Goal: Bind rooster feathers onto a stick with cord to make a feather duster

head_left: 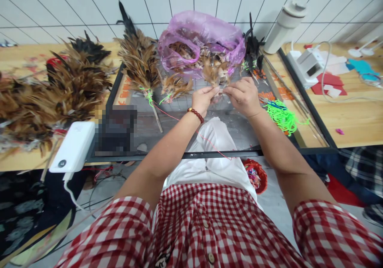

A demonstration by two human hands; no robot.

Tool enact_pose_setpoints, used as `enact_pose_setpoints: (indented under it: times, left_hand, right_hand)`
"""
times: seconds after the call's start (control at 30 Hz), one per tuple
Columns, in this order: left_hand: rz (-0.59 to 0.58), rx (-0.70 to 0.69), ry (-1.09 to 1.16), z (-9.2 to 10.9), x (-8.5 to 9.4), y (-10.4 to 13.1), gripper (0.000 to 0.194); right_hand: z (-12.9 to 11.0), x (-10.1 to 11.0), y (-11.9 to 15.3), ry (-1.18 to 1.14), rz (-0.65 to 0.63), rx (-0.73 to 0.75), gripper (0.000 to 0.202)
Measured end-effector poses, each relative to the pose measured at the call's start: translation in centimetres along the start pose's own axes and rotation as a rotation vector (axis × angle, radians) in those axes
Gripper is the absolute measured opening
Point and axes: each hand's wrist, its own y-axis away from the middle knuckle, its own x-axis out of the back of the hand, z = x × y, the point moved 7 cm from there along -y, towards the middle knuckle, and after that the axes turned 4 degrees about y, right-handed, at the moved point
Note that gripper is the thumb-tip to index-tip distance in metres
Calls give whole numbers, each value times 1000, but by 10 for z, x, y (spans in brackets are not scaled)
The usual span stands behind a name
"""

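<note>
Both my hands meet over the middle of the glass-topped board (176,128). My left hand (203,100), with a bead bracelet (196,115) at the wrist, pinches the base of a small brown feather bunch (213,73). Close beside it, my right hand (243,96) is pinched at the same base; what lies between its fingertips is too small to make out. A red thread (166,113) runs across the board and under my left forearm. Left of my hands lie a small feather bundle (173,86) tied in green and a larger feather duster (139,60) on a stick.
A purple plastic bag (206,22) of feathers stands behind my hands. Black feathers (253,52), a white bottle (284,26) and green cords (281,116) are to the right. More feather dusters (80,80) and a white power bank (73,146) lie left. A red basket (263,176) sits below.
</note>
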Motion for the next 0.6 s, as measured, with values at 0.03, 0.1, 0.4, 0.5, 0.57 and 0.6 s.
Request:
enact_pose_setpoints:
  times: [0.03, 0.1, 0.4, 0.5, 0.57, 0.6]
  left_hand:
    - [-9, 1, 0, 0, -1, 0, 24]
    - [-27, -27, -7, 1, -2, -1, 23]
    - [47, -313, -184, 16, 1, -6, 17]
    - [83, -307, -148, 15, 5, -9, 12]
    - [98, -265, -110, 11, 7, -12, 8]
    - [101, -245, -95, 9, 8, -12, 7]
  right_hand:
    - [-1, 0, 0, -25, -2, -5, 37]
    - [-1, 1, -1, -90, -7, -34, 35]
    - [-3, -19, -3, -529, -81, -296, 87]
    - [-5, -21, 0, -500, -49, -359, 71]
    - [-5, -18, 2, -425, -7, -359, 60]
    - [-5, -16, 2, -391, 7, -347, 54]
